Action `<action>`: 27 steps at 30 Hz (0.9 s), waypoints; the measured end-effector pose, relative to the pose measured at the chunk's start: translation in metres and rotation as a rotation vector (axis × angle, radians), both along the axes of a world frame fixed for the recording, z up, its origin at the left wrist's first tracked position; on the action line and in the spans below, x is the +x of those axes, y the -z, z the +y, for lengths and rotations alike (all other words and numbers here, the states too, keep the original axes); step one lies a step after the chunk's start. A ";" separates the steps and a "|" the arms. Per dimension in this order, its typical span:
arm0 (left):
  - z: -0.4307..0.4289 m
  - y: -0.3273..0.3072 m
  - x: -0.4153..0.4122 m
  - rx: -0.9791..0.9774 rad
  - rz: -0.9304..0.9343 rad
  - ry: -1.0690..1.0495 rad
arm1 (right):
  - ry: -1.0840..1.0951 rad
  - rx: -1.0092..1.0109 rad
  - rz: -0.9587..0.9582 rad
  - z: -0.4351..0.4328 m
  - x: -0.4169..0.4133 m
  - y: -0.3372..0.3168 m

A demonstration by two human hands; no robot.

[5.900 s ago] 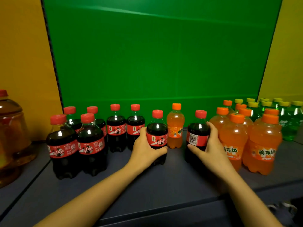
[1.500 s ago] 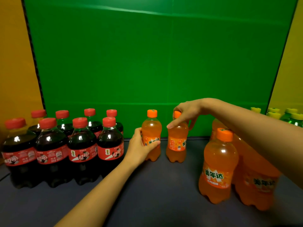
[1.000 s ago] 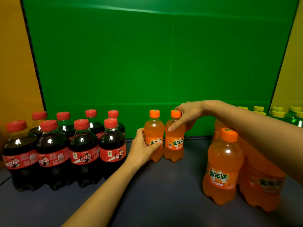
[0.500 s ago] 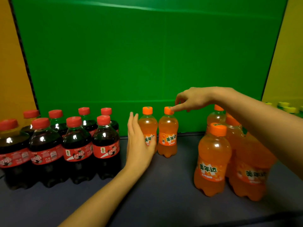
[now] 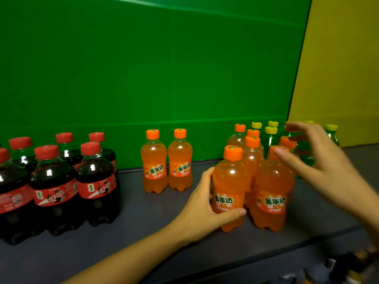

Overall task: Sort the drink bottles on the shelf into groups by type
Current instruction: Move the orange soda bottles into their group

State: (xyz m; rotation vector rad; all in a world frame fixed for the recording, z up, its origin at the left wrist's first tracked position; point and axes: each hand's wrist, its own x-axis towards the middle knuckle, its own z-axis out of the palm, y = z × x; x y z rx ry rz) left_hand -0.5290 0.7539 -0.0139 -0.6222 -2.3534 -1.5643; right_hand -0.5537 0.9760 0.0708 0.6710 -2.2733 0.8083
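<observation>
Here, on the dark shelf (image 5: 133, 232), the left hand (image 5: 202, 203) wraps fingers and thumb around the front orange soda bottle (image 5: 229, 177) of the right-hand cluster; the right hand (image 5: 324, 165), fingers spread, empty, hovers over its neighbours. Cola bottles (image 5: 55, 181) stand grouped at left, two orange bottles (image 5: 153, 162) side by side mid-shelf.

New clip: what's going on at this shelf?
A person is sorting soda on a shelf. The left hand grips the front orange bottle of the orange cluster on the right. The right hand hovers open above that cluster, holding nothing. The cola bottles stand grouped on the left, an orange pair stands apart in the middle, and green bottles sit behind the cluster.
</observation>
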 end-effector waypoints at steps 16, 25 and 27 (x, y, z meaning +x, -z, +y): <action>-0.022 -0.009 0.011 0.008 0.076 -0.177 | -0.048 -0.309 -0.311 -0.034 0.019 0.084; -0.074 -0.016 0.017 0.058 0.117 -0.596 | -0.381 -0.325 -0.325 -0.110 0.000 0.053; -0.080 -0.018 0.018 0.023 0.098 -0.647 | -0.393 -0.322 -0.358 -0.127 -0.009 0.054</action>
